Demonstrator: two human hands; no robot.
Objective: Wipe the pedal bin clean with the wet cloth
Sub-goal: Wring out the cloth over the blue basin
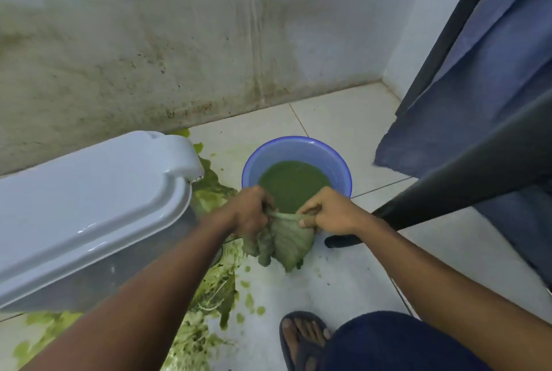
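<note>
I am gripping the sodden, green-stained cloth (286, 239) by its top edge, my left hand (249, 212) and right hand (328, 212) both clenching it, just in front of the round blue plastic basin (298, 140). The pale grey plastic pedal bin (89, 206) is standing to my left. Left unwrung, this cloth is probably going to smear green onto the bin.

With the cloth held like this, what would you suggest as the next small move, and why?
Probably shift the cloth forward over the basin and wring it. The left hand and right hand grip its top edge, it hangs bunched, seemingly above the floor short of the rim, and green puddles already lie there.
</note>
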